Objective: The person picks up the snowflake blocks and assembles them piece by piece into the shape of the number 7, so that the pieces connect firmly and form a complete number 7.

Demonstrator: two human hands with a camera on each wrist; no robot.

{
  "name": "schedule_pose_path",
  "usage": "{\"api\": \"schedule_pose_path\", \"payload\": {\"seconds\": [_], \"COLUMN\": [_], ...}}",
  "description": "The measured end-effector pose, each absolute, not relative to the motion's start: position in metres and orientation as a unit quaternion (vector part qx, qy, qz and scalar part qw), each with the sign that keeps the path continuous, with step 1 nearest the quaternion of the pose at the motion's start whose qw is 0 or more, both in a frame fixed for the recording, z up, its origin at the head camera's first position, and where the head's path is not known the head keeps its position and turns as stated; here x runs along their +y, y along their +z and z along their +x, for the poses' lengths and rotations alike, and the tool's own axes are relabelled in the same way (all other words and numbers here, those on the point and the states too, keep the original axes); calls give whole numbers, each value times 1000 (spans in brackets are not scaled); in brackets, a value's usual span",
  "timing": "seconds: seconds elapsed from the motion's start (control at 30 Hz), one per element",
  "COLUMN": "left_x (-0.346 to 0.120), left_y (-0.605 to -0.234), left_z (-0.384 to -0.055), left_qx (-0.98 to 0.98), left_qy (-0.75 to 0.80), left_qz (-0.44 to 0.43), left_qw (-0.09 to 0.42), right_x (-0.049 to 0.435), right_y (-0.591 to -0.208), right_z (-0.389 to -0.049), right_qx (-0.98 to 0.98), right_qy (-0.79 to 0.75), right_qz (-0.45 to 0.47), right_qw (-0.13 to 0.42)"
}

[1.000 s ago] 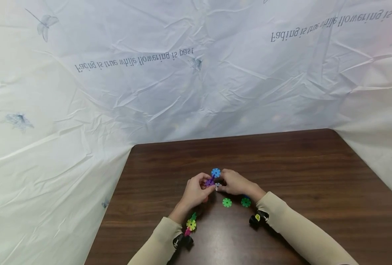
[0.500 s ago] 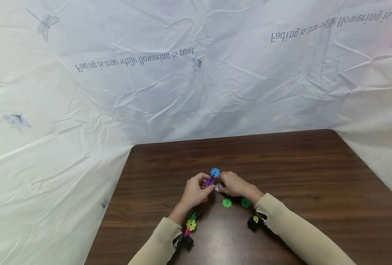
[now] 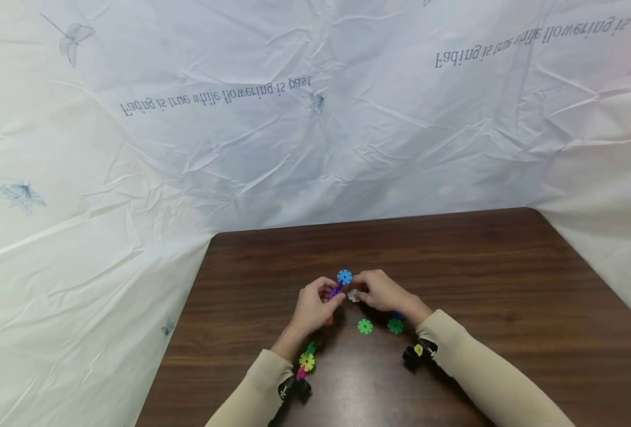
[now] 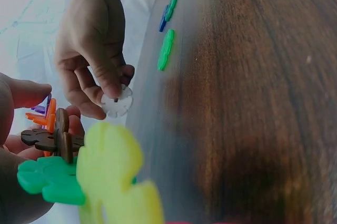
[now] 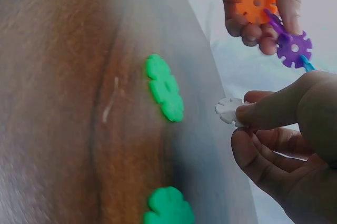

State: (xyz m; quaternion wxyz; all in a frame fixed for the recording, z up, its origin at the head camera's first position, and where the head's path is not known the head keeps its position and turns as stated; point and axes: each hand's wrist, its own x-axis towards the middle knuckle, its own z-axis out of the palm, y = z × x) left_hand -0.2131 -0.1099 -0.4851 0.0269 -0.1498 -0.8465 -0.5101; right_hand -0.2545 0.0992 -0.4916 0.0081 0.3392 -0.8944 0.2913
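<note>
My left hand (image 3: 311, 309) holds a chain of interlocking slotted plastic discs. In the right wrist view its fingers grip around an orange disc (image 5: 248, 7) and a purple disc (image 5: 286, 54). A light blue disc (image 3: 344, 277) tops the chain. Toward the left wrist it continues through a brown disc (image 4: 39, 139), a green disc (image 4: 52, 179), a yellow disc (image 4: 108, 155) and a pink piece (image 3: 302, 373). Between thumb and fingers my right hand (image 3: 383, 292) pinches a single white slotted disc (image 5: 226, 109), apart from the chain, just right of the purple disc.
On the dark wooden table (image 3: 454, 255) lie a light green disc (image 3: 365, 326) and a darker green disc (image 3: 395, 325), which overlaps a blue disc (image 3: 399, 315) near the right wrist. A printed white sheet (image 3: 315, 154) hangs behind the table.
My right hand has drawn slightly right, away from the left hand, with the white disc. The chain's top in my left hand has shifted a little left.
</note>
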Motion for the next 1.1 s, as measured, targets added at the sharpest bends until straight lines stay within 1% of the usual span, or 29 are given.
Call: {"api": "schedule_pose_path", "payload": {"seconds": [0.13, 0.33, 0.47, 0.57, 0.7, 0.97, 1.1], "left_x": [-109, -108, -106, -104, -103, -103, -103], "left_y": [-486, -485, -486, -487, -490, -493, -492], "left_z": [-214, -215, -216, -216, -216, -215, -213], "left_qx": [-842, -828, -830, -826, -823, -851, -880], "left_qy": [-520, -544, -541, -546, -550, -503, -449], "left_qz": [-138, -134, -128, -129, -135, -150, -151], "left_qw": [31, 21, 44, 49, 34, 35, 20], "right_x": [103, 108, 111, 113, 114, 115, 116], "right_y": [-487, -482, -481, -481, -481, -482, -479], "right_z": [-254, -254, -255, -255, -255, -255, -254], "right_qx": [-893, -898, -901, -898, -889, -882, -882], "right_qy": [301, 306, 302, 311, 336, 350, 353], "right_qz": [334, 315, 312, 311, 311, 315, 311], "right_qw": [4, -5, -3, -3, -17, -22, -22]}}
